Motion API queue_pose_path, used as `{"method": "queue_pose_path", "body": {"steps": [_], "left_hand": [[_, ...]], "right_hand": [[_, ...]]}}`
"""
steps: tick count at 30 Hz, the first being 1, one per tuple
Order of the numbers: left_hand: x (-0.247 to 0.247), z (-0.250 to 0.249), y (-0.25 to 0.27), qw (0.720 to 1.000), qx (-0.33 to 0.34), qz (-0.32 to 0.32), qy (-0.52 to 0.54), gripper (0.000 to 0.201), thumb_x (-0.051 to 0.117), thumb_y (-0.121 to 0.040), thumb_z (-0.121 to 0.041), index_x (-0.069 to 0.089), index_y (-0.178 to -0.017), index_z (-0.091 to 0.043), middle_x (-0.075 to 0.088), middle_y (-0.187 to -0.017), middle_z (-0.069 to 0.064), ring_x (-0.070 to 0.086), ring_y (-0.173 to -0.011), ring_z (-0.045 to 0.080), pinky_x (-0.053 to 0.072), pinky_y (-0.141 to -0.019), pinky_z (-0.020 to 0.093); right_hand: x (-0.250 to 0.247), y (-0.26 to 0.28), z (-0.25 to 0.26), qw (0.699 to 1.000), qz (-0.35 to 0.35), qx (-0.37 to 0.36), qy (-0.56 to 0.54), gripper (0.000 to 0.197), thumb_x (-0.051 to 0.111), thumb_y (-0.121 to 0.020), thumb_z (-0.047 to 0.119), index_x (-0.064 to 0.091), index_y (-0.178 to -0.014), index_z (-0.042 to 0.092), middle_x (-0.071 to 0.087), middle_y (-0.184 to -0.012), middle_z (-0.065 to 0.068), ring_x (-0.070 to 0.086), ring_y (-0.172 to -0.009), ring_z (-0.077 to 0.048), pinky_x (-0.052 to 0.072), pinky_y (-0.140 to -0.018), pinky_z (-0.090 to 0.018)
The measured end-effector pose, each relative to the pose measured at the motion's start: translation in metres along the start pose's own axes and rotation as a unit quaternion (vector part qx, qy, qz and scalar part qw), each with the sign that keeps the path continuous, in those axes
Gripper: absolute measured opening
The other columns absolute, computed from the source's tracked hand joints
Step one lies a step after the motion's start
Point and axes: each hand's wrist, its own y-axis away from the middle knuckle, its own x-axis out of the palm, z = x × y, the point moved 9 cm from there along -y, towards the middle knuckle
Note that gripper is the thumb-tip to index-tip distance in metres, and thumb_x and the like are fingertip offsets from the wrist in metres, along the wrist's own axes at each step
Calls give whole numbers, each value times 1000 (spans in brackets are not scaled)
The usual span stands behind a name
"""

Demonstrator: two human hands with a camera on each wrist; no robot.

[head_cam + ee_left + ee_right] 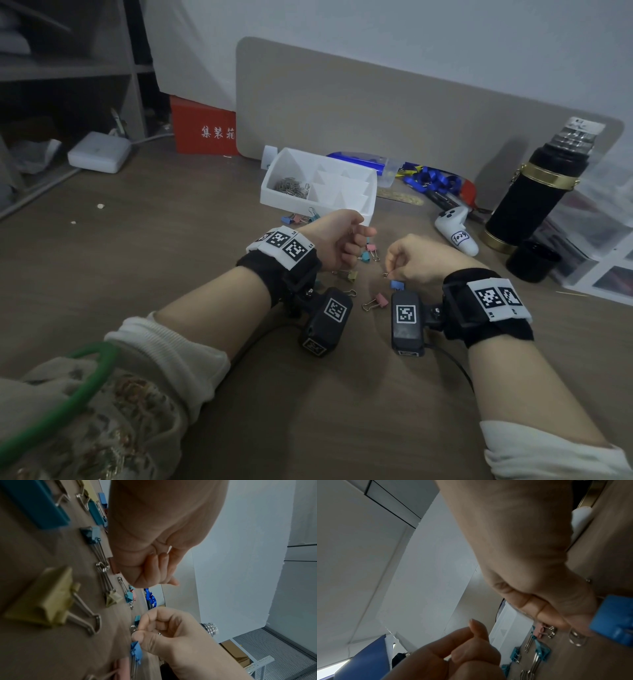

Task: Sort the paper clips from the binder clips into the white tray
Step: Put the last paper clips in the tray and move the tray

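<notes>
The white tray stands mid-table; a heap of silver paper clips lies in its left compartment. Coloured binder clips lie scattered in front of it: pink, blue, yellow, and more at the tray's foot. My left hand hovers over them with its fingers curled round a thin paper clip. My right hand, low at the table, pinches a silver paper clip between thumb and forefinger, right beside the blue binder clip. The same pinch shows in the left wrist view.
A black thermos and black cup stand at the right, with a white controller and blue lanyards near them. A beige panel rises behind the tray. A red box and white adapter sit far left.
</notes>
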Motion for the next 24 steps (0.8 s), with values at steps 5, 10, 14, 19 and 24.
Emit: {"method": "queue_pose_path", "body": {"steps": [5, 10, 14, 19, 24], "left_hand": [[-1, 2, -2, 1000, -8, 3, -5, 36, 31, -99, -27, 50, -72, -13, 32, -57, -6, 23, -40, 7, 19, -37, 16], [4, 7, -2, 998, -30, 31, -46, 43, 25, -98, -37, 47, -69, -14, 32, -56, -6, 21, -40, 6, 15, -40, 16], [5, 9, -5, 997, -40, 50, -41, 46, 22, -98, -41, 48, -72, -13, 38, -57, -4, 24, -38, 6, 16, -39, 15], [8, 5, -4, 996, -27, 49, -68, 30, 33, -95, -26, 43, -67, -19, 38, -50, -7, 23, -35, 4, 15, -34, 13], [4, 4, -2, 998, -16, 32, -56, 32, 35, -95, -24, 40, -65, -18, 23, -42, -10, 16, -31, 4, 12, -32, 14]], "right_hand": [[-25, 0, 1, 984, -152, -23, -85, 22, 69, -82, 10, 62, -70, 27, 67, -80, 3, 61, -79, -13, 47, -72, -26], [-50, 8, 6, 911, -285, -89, -284, 15, 78, -77, 16, 65, -72, 22, 67, -74, -1, 56, -68, -10, 47, -72, -29], [-45, 14, 31, 890, -228, -157, -362, 7, 74, -79, 1, 67, -81, -1, 69, -71, -17, 60, -60, -15, 47, -61, -18], [-38, 14, 38, 891, -188, -160, -380, 12, 69, -84, -1, 70, -94, -8, 71, -79, -19, 67, -67, -13, 54, -69, -26], [-45, 20, 17, 914, -234, -111, -313, 12, 70, -86, 16, 71, -95, 9, 72, -83, -5, 61, -69, 0, 46, -70, -13]]}}
